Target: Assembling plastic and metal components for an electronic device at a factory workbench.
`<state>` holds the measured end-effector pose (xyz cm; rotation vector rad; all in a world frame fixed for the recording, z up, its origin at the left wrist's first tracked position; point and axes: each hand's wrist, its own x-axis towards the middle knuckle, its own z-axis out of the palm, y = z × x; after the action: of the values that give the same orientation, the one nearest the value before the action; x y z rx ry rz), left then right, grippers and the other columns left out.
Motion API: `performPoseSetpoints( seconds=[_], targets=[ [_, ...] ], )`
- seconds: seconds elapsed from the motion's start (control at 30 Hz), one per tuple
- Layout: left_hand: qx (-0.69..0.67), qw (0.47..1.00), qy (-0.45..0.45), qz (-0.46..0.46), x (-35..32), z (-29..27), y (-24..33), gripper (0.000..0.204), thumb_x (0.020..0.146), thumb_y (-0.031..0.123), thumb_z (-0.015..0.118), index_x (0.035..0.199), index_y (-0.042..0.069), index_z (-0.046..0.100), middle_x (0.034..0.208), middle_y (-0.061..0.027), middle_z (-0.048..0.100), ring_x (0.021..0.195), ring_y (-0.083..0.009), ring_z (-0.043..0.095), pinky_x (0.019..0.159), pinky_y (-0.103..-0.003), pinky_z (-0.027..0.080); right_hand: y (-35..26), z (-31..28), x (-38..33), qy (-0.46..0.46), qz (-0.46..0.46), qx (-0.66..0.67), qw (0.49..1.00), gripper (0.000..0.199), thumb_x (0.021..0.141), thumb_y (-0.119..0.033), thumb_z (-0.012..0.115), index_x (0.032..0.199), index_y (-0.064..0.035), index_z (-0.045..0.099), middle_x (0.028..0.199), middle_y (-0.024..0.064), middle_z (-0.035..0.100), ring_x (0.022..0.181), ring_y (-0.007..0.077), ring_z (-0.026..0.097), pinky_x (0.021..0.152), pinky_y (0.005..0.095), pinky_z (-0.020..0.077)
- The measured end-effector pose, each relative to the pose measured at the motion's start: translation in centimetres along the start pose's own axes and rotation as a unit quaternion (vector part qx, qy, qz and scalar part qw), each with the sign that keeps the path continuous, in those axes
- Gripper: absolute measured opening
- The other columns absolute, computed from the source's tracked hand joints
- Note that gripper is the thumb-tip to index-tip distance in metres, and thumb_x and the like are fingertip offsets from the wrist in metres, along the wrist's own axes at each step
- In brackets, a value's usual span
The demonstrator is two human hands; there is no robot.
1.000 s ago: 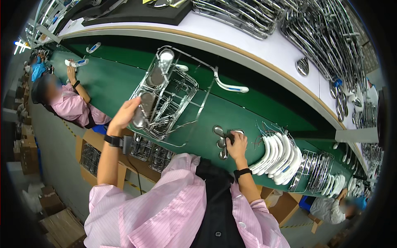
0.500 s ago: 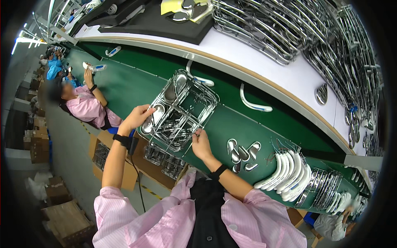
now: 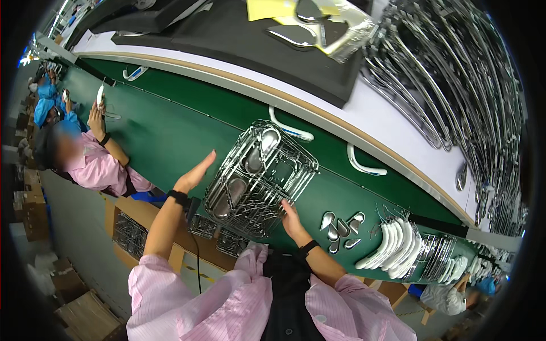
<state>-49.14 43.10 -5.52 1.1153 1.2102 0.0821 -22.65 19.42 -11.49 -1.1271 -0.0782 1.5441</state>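
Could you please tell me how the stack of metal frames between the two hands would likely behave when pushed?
The stack of metal frames would probably feel stiff, since its bars keep straight, regular shapes. Its shiny, smooth-looking surfaces may be slippery. Because several frames are layered, they might slide against each other.

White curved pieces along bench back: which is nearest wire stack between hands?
The white piece just beyond the wire stack; left neighbour and right neighbour lie farther off.
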Motion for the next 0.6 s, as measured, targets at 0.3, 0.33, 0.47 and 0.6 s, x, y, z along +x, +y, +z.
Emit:
performPoseSetpoints(
  seconds=[0.3,0.33,0.47,0.6],
  targets=[
    [-0.113,0.982,-0.115,-0.099,0.1,3.9,-0.4,0.092,0.088,0.077,0.024,0.146,0.006,0.032,0.146,-0.015,0.039,0.13,-0.0257,0.041,0.108,-0.037,0.033,0.0,0.4,1.5,0.074,0.073,0.127,0.986,0.045,0.094,-0.04,0.056,0.125,-0.0074,0.054,0.119,0.0074,0.061,0.109,0.0229,0.058,0.094,0.0415,0.0464],
    [-0.125,0.981,-0.142,-0.046,1.2,3.9,-3.6,0.091,0.088,0.077,0.019,0.149,0.01,0.028,0.147,-0.0144,0.037,0.131,-0.0267,0.04,0.108,-0.04,0.034,-0.2,0.3,1.6,0.083,0.049,0.101,0.99,0.045,0.093,-0.042,0.055,0.123,-0.0086,0.055,0.118,0.0075,0.062,0.106,0.0237,0.061,0.09,0.0429,0.0492],
    [-0.242,0.954,-0.144,-0.103,-2.7,6.8,-2.5,0.092,0.088,0.077,0.017,0.15,0.009,0.022,0.152,-0.012,0.03,0.136,-0.026,0.033,0.113,-0.038,0.027,-4.8,0.5,0.3,0.059,0.054,-0.139,0.987,0.06,0.088,-0.032,0.068,0.131,0.0024,0.045,0.124,0.0121,0.058,0.115,0.0228,0.055,0.099,0.0341,0.0422],
    [-0.172,0.98,-0.099,-0.006,-2.2,8.5,-6.1,0.083,0.096,0.064,0.01,0.15,0.0,0.014,0.154,-0.0134,0.022,0.142,-0.0247,0.021,0.117,-0.035,0.011,-3.5,-3.0,3.8,0.074,-0.003,-0.352,0.933,0.032,0.089,-0.016,0.066,0.114,0.0029,0.059,0.101,0.0053,0.065,0.088,0.0147,0.059,0.082,0.0299,0.0475]
  ],
)
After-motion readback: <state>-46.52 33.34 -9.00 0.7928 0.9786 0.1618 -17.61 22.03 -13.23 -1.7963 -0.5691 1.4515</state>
